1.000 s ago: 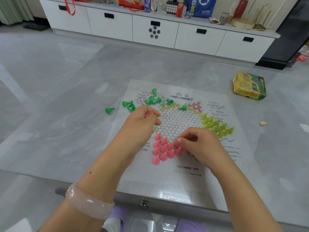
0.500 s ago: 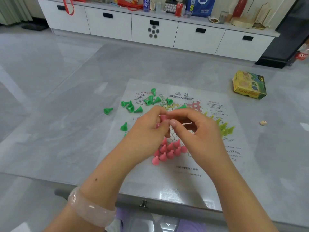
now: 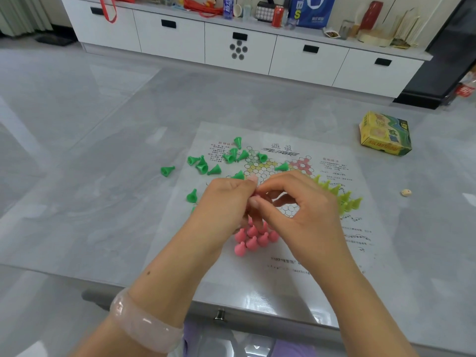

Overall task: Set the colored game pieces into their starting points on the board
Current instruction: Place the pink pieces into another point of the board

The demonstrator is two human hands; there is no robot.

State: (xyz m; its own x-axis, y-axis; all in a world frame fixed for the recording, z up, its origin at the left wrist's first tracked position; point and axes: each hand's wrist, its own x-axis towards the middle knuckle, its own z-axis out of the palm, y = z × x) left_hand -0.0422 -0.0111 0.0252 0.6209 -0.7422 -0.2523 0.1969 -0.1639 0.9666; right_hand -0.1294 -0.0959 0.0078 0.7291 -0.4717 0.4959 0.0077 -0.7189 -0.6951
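Above the printed paper game board (image 3: 260, 256) our two hands meet over its honeycomb centre. Our left hand (image 3: 221, 202) has its fingers curled, and a sliver of pink shows at their tips, though we cannot tell for sure whether it grips a piece. Our right hand (image 3: 301, 210) pinches thumb and forefinger together against the left fingertips; what sits between them is hidden. A pale translucent bangle (image 3: 144, 323) circles our left wrist.

Just below the hands, the small pink cone-shaped plastic pieces (image 3: 253, 239) stand packed together on the near point of the board, partly covered by our fingers. The yellow-green cone pieces (image 3: 340, 197) stand in a cluster at the board's right point, half hidden behind our right hand. The dark green cone pieces (image 3: 219, 161) lie scattered, most tipped over, across the board's far left corner, with some off its left edge on the table.

Right of the board sit a yellow and green cardboard box (image 3: 385, 134) and, nearer, a small pale round bead (image 3: 406, 193).

The board lies on a glossy grey marble-patterned table (image 3: 103, 202). Beyond it runs a long white cabinet (image 3: 244, 47) with black handles, its top crowded with bottles, a red can and bags.
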